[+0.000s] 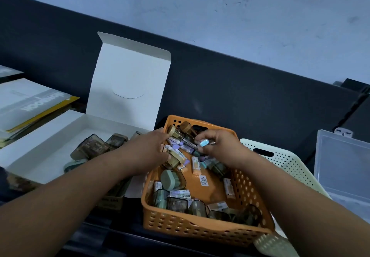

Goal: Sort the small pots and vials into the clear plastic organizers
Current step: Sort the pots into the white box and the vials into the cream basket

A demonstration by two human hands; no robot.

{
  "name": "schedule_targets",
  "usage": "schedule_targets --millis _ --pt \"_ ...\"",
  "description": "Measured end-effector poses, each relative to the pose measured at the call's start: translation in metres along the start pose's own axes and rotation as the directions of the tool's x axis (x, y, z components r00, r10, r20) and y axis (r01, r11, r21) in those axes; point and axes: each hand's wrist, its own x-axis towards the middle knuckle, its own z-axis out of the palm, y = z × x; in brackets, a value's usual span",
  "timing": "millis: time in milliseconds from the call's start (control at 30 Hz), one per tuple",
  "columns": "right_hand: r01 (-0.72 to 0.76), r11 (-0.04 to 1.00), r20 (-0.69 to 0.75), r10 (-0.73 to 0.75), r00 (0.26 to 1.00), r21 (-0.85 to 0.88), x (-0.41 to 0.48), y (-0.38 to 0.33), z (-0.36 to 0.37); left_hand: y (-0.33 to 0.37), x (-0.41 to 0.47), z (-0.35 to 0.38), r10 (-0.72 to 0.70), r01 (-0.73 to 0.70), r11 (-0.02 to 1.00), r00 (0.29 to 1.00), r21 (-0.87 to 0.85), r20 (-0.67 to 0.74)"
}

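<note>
Both hands were in the orange basket (192, 230), among mixed pots and vials (170, 178). L hand (148, 146) had fingers down in the pile; grip state can't tell. R hand (220, 146) grip narrow, fingers curled on a purple vial (189, 146). Dark pots (94, 146) lay in open white box (40, 156) at left. Clear organizer (340, 166) sat far right, past cream basket (284, 160).

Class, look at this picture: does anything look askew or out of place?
The orange perforated plastic basket seems to sit crookedly over the cream perforated basket; its small pots and vials lie jumbled on their sides.
</note>
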Motion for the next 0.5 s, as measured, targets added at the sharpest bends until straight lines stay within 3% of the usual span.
schedule_targets --millis 133,300,400,500 --pt "0.008 0.998 -0.212 0.004 0.977 0.056 -0.030 0.013 -0.032 0.002 0.000 -0.001 0.003 -0.003 1.000 1.000 0.020 0.001" --pt "-0.164 0.979 -0.368 0.199 0.908 0.122 -0.069 0.047 -0.061 0.003 -0.001 -0.002 0.007 -0.007 1.000 1.000 0.008 0.003" --pt "-0.344 0.939 -0.353 0.324 0.878 0.006 -0.086 0.061 -0.067 0.003 -0.001 -0.002 0.011 -0.011 1.000 1.000 0.016 0.003" --pt "-0.375 0.912 -0.342 0.304 0.889 -0.166 -0.089 0.056 -0.063 0.001 0.000 -0.001 0.008 -0.008 0.999 1.000 0.034 0.003"
